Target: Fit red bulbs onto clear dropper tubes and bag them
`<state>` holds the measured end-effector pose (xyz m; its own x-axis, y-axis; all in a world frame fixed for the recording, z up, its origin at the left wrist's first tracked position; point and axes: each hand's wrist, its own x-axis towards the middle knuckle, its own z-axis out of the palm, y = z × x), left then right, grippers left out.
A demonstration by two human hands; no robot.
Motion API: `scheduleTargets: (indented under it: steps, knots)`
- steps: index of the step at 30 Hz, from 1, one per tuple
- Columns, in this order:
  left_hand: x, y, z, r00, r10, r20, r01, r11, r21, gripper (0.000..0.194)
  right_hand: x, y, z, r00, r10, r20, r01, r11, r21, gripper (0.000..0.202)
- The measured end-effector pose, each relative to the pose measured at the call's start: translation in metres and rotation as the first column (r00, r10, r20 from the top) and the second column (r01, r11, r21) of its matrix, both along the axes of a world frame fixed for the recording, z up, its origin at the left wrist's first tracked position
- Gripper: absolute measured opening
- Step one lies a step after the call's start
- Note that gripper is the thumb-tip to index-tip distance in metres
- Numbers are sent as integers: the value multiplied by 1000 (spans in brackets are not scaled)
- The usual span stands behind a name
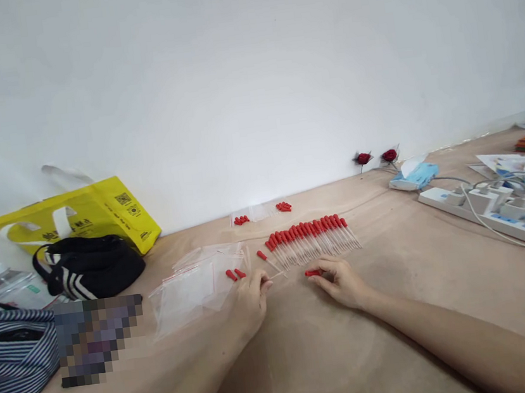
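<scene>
My left hand (255,293) is closed on a thin clear dropper tube (278,275), whose free end points right. Between the fingertips of my right hand (342,282) is a red rubber bulb (312,273), a short gap from the tube. Just beyond both hands lies a slanted row of droppers (313,241), clear tubes with red bulbs on their far ends. One more dropper (263,256) sits at the row's left end. Two loose red bulbs (231,275) rest by my left hand, beside flat clear zip bags (188,288).
Near the wall lie small groups of red bulbs (284,206). A yellow bag (134,206), a black pouch (103,267) and a striped bag (19,357) stand left. On the right are a power strip (499,218) with cables, a tissue pack (413,175) and two dark red flowers (363,158).
</scene>
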<state>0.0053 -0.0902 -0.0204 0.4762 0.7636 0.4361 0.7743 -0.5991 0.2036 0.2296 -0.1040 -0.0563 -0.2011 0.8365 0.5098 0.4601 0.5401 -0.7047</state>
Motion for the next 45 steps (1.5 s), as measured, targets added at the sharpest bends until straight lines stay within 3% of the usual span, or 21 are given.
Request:
scheduleTargets:
  steps: [3,7,15,28,38,45]
  knots:
    - [4,-5,-10,969,-179,168,175,984,40,16,-1,-1,1,998,62,-19,-62,998,-10,9]
    - [11,-8,-19,931,-273,242,255,962,103,20,-3,-3,3,994,110,-11,-110,994,-1,8]
    - [11,-10,-24,921,-300,248,288,954,85,20,-8,-4,3,985,173,4,-173,984,37,17]
    - [11,-10,-26,878,-358,317,366,930,37,24,-12,-8,1,979,196,-55,-197,980,-1,15]
    - [9,-10,-27,883,-401,243,385,916,113,28,-12,-9,1,975,223,-19,-222,974,49,17]
    - [9,-15,-30,906,-401,134,367,904,219,31,-9,-11,2,962,233,141,-253,956,146,18]
